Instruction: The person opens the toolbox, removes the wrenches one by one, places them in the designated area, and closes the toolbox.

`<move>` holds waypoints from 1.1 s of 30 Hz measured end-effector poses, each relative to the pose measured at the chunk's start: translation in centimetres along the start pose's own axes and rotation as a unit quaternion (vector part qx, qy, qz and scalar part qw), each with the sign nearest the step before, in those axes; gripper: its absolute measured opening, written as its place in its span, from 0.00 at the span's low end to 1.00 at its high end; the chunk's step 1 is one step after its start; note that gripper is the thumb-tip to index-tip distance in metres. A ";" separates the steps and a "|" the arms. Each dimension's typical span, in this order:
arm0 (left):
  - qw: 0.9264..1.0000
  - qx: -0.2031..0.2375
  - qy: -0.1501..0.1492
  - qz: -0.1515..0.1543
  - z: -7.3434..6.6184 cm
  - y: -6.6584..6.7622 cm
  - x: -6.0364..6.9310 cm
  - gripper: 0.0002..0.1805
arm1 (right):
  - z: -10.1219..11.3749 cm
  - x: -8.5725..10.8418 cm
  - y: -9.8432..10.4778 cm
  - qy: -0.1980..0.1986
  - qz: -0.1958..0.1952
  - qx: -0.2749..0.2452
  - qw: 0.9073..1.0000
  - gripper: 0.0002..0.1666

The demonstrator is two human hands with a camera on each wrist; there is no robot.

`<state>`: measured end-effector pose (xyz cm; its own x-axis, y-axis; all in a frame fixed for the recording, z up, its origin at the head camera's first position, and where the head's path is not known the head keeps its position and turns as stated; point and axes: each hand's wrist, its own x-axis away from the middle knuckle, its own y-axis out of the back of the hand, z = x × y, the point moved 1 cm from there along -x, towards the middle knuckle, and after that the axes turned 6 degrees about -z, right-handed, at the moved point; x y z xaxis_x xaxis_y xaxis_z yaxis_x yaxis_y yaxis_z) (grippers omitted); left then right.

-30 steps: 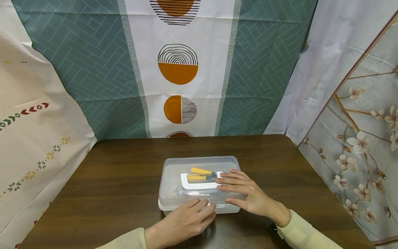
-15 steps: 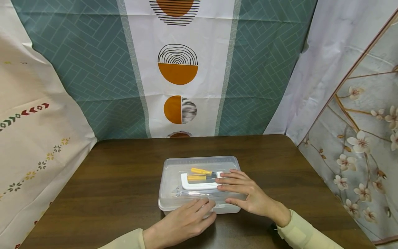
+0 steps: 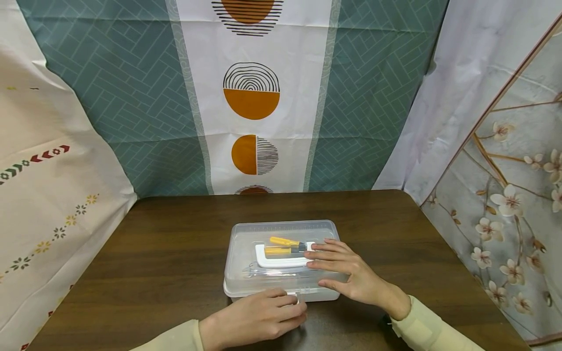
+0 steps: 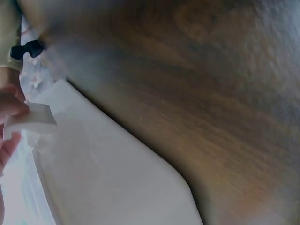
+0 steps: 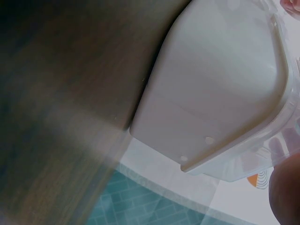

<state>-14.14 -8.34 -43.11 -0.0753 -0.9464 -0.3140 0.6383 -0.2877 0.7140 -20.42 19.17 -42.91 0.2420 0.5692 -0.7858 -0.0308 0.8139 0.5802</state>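
Note:
A plastic box with a clear lid and a whitish base sits on the table. Its white carrying handle lies flat on top, around two yellow-handled tools whose kind is unclear. My left hand is at the middle of the box's front, its fingers pinching the white latch, which sticks out from the base in the left wrist view. My right hand rests on the lid's right side with spread, fairly straight fingers; a fingertip shows at the right wrist view's edge.
The brown wooden table extends on all sides of the box. Behind it hangs a green and white patterned cloth. More cloths hang at the left and the right.
My left hand has shifted down, toward the table's near side, and its fingers have drawn lower, baring part of the latch. The right hand and the box keep their places.

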 end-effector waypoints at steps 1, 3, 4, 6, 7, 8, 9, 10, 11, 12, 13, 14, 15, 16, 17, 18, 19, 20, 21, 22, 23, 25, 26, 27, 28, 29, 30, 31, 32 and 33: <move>1.000 0.008 -0.002 0.000 0.0 0.0 0.0 0.21 | 0.0 0.0 0.0 0.000 0.000 0.000 1.000 0.32; 1.000 0.023 0.000 0.002 0.1 0.2 0.0 0.18 | -0.1 0.0 0.0 0.001 0.000 0.000 1.000 0.32; 1.000 0.027 0.001 0.000 0.1 0.2 0.0 0.17 | -0.1 0.0 0.0 0.001 0.000 0.000 1.000 0.32; 0.999 0.034 -0.001 -0.003 0.2 0.3 0.1 0.17 | -0.1 0.0 0.0 0.003 -0.001 0.000 1.000 0.32; 0.999 0.039 -0.002 -0.004 0.2 0.4 0.1 0.17 | -0.1 0.0 0.0 0.003 -0.002 0.001 1.000 0.32; 0.999 0.049 -0.003 -0.003 0.2 0.4 0.1 0.17 | -0.1 0.0 0.0 0.004 -0.002 0.001 1.000 0.32; 0.998 0.058 -0.005 -0.001 0.2 0.4 0.2 0.17 | -0.1 0.0 0.0 0.004 -0.003 0.001 1.000 0.32; 0.998 0.067 -0.007 0.002 0.2 0.5 0.2 0.18 | -0.1 0.0 0.0 0.004 -0.003 0.001 1.000 0.31; 0.997 0.079 -0.007 0.007 0.2 0.5 0.3 0.18 | -0.1 0.0 0.0 0.004 -0.003 0.000 1.000 0.31; 0.996 0.090 -0.006 0.013 0.2 0.5 0.3 0.18 | -0.1 0.0 0.0 0.004 -0.003 0.000 1.000 0.31; 0.995 0.101 -0.004 0.019 0.1 0.5 0.4 0.19 | -0.1 0.0 0.0 0.004 -0.003 -0.001 1.000 0.31; 0.994 0.108 -0.002 0.024 0.1 0.5 0.4 0.19 | -0.1 0.0 0.0 0.004 -0.003 -0.001 1.000 0.31; 0.993 0.115 0.003 0.028 0.1 0.5 0.4 0.20 | -0.1 0.1 0.0 0.004 -0.003 -0.002 1.000 0.31; 0.993 0.117 0.006 0.030 0.0 0.5 0.4 0.20 | -0.1 0.1 0.0 0.004 -0.003 -0.003 1.000 0.31; 0.992 0.121 0.011 0.033 0.0 0.5 0.5 0.20 | -0.1 0.1 0.0 0.004 -0.002 -0.004 1.000 0.31; 0.992 0.121 0.015 0.034 -0.1 0.5 0.5 0.21 | -0.1 0.1 0.0 0.004 -0.002 -0.004 1.000 0.32; 0.992 0.121 0.019 0.035 -0.1 0.5 0.5 0.21 | -0.1 0.1 0.0 0.004 -0.001 -0.004 1.000 0.32; 0.992 0.119 0.022 0.035 -0.1 0.5 0.6 0.21 | -0.1 0.1 0.0 0.004 -0.001 -0.005 1.000 0.32; 0.992 0.116 0.022 0.036 -0.2 0.4 0.6 0.21 | -0.1 0.1 0.0 0.004 -0.001 -0.004 1.000 0.32; 0.993 0.112 0.021 0.037 -0.2 0.4 0.7 0.21 | -0.1 0.1 0.0 0.004 -0.001 -0.004 1.000 0.32; 0.993 0.109 0.020 0.037 -0.2 0.4 0.7 0.21 | -0.1 0.1 0.0 0.005 -0.001 -0.003 1.000 0.32; 0.994 0.105 0.015 0.036 -0.3 0.4 0.8 0.20 | -0.1 0.1 0.0 0.007 -0.002 -0.002 1.000 0.31; 0.994 0.105 0.013 0.034 -0.3 0.4 0.8 0.20 | -0.2 0.1 0.0 0.008 -0.002 -0.002 1.000 0.31; 0.994 0.108 0.012 0.031 -0.3 0.3 0.9 0.20 | -0.1 0.0 0.0 0.009 -0.003 -0.001 1.000 0.31; 0.993 0.111 0.012 0.029 -0.3 0.3 0.9 0.19 | -0.1 0.1 0.0 0.010 -0.003 -0.002 1.000 0.31; 0.993 0.116 0.013 0.027 -0.3 0.3 0.9 0.19 | -0.1 0.1 0.0 0.010 -0.002 -0.003 1.000 0.31; 0.992 0.120 0.014 0.025 -0.3 0.3 0.9 0.19 | -0.1 0.1 0.0 0.009 -0.002 -0.004 1.000 0.32; 0.992 0.125 0.015 0.024 -0.3 0.2 0.9 0.18 | -0.1 0.1 0.0 0.008 -0.002 -0.005 1.000 0.32; 0.991 0.130 0.018 0.023 -0.3 0.2 0.9 0.18 | -0.1 0.1 0.0 0.008 -0.002 -0.005 1.000 0.32; 0.991 0.132 0.020 0.021 -0.3 0.2 0.9 0.18 | -0.1 0.1 0.0 0.008 -0.001 -0.006 1.000 0.33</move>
<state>-13.85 -9.24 -43.46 -0.0190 -0.9532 -0.3016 0.4172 -0.2817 0.8641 -20.46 19.22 -42.97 0.2271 0.5689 -0.7904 -0.0412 0.8165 0.5759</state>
